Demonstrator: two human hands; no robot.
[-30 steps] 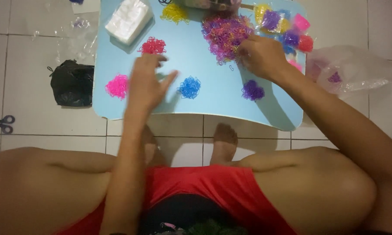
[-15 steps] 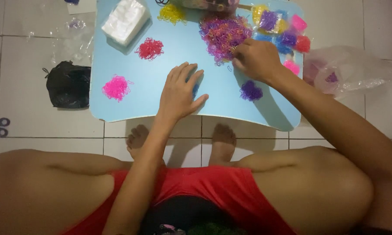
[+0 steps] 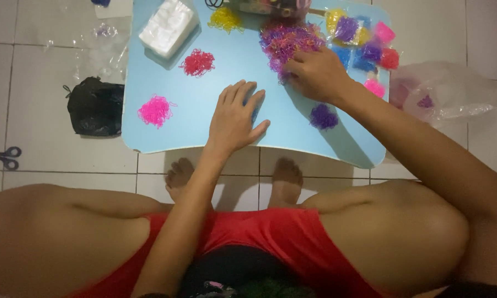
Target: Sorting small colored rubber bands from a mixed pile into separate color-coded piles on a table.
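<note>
- Resting palm-down on the light blue tabletop (image 3: 165, 105), the left hand (image 3: 234, 118) is lying flat with its fingers spread, its grip fully open and holding nothing; a small blue pile (image 3: 255, 112) of tiny elastic bands is peeking out from under its fingers.
- Reaching farther and to the right, the right hand (image 3: 314, 74) is pressing its fingertips into the near edge of the big mixed pile (image 3: 284, 41) of pink, purple and orange bands; its fingers are curling down into the heap, but I cannot tell whether they are pinching any bands.
- A purple pile (image 3: 323, 117) is sitting just near of the right hand, close beside its wrist.
- A pink pile (image 3: 156, 110) is lying near the tabletop's left edge, a red pile (image 3: 197, 62) farther back, and a yellow pile (image 3: 225, 17) at the far side.
- A white plastic-wrapped packet (image 3: 168, 27) is lying at the far left corner.
- Small bags of sorted coloured bands (image 3: 364, 41) are crowding the far right corner.
- On the tiled floor, a black bag (image 3: 95, 106) and scissors (image 3: 6, 157) are lying to the left, and a clear plastic bag (image 3: 447, 94) to the right.
</note>
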